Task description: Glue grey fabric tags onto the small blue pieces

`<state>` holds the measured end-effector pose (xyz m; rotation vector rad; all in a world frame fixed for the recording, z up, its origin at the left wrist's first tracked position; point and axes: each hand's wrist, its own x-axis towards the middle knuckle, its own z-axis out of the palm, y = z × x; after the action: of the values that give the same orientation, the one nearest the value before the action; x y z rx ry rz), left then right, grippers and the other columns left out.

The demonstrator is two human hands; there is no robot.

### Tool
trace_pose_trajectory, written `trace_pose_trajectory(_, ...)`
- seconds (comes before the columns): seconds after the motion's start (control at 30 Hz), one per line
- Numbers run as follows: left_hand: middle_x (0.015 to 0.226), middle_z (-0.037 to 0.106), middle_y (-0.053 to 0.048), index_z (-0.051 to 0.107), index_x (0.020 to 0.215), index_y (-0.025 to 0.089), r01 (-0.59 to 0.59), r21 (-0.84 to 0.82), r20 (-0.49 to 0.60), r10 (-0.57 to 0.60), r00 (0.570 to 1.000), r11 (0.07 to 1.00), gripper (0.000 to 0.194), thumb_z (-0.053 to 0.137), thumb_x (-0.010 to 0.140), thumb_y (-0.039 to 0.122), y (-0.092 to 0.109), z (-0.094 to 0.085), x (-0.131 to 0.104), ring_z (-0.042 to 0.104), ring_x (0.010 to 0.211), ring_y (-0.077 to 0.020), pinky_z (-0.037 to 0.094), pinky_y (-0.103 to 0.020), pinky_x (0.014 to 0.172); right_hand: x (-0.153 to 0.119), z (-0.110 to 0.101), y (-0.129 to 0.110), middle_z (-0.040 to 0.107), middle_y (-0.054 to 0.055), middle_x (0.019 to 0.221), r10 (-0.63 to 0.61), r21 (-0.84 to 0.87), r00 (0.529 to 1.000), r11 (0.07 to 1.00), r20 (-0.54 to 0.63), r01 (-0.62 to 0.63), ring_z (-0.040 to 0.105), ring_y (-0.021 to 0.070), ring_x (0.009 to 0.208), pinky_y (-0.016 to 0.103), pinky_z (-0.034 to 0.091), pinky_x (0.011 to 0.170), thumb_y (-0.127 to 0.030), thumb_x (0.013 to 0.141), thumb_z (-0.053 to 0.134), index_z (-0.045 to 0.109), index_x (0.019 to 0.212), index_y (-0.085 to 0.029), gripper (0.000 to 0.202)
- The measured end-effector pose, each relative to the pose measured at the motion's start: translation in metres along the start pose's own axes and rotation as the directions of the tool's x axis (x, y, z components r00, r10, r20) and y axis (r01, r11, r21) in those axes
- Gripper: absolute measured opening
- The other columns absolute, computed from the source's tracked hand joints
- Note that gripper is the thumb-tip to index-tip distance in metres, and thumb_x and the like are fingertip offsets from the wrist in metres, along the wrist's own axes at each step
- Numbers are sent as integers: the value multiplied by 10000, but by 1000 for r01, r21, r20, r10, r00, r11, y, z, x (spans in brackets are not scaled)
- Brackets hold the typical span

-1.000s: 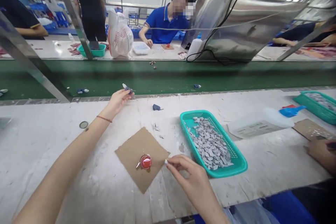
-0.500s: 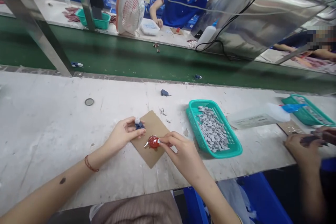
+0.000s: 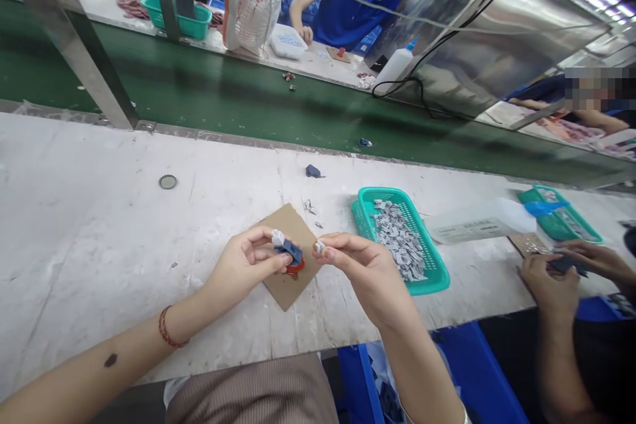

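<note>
My left hand (image 3: 251, 258) is closed on a small dark blue part (image 3: 293, 252) with a white piece (image 3: 277, 237) at its upper end. Between thumb and fingertips, my right hand (image 3: 365, 268) pinches a small white-grey piece (image 3: 318, 247), a short distance right of the blue part. Under both hands lies a square of brown board (image 3: 285, 298), turned cornerwise on the table. A red cap-like dish (image 3: 297, 267) rests on the board, partly hidden by the blue part and my left fingers.
Right of my hands stands a green basket (image 3: 442, 286) of small grey pieces. A translucent bottle with a blue tip (image 3: 481, 220) lies beyond it. Another blue part (image 3: 313, 171) and a bottle cap (image 3: 167, 181) lie on the table. A co-worker's hands (image 3: 551, 278) work at right, beside a second green basket (image 3: 566, 228).
My right hand has lifted the small grey piece away from the red dish and up to the right. My left hand has moved right, bringing the blue part over the dish.
</note>
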<state>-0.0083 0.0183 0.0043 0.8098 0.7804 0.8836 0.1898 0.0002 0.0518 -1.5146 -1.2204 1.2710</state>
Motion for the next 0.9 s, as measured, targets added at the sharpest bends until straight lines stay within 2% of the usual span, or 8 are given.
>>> trace_pose_trajectory(0.13,894,746,-46,643,857,187,-32,-30,21,32,999,999,195,781,734,251,5,5,-6,724,789,-198,594,-326,740,0,12,-14,750,44,872,-36,36,998,999,60,34,709,189,818,314,604,753,-376,728,814,752,809,-212,193)
trace_pose_trajectory(0.33,878,727,-34,647,881,192,-58,-48,29,59,998,997,163,752,771,250,6,4,-9,715,798,-190,592,-329,749,-3,24,-27,728,51,858,-102,-22,986,994,130,106,706,198,784,319,625,688,-431,758,783,753,798,-216,220)
trace_pose_trajectory(0.67,860,732,-23,650,865,210,-97,-12,14,98,995,995,140,752,772,235,4,3,-12,714,816,-189,600,-323,763,-11,24,-34,719,45,879,-253,-340,952,892,172,299,673,204,851,326,568,711,-301,871,683,750,848,-234,97)
trace_pose_trajectory(0.8,855,733,-28,667,841,209,-127,42,-7,127,992,991,120,753,758,211,3,5,-14,716,814,-190,597,-310,740,-12,23,-35,720,47,885,-244,-355,949,885,198,302,669,209,867,327,551,714,-287,868,686,747,834,-232,89)
trace_pose_trajectory(0.9,856,734,-31,685,838,210,-148,52,-3,149,989,988,110,755,753,206,2,5,-15,720,810,-191,598,-303,728,-11,20,-33,715,51,892,-170,-314,962,921,214,233,669,211,880,344,559,765,-345,844,713,743,827,-224,126)
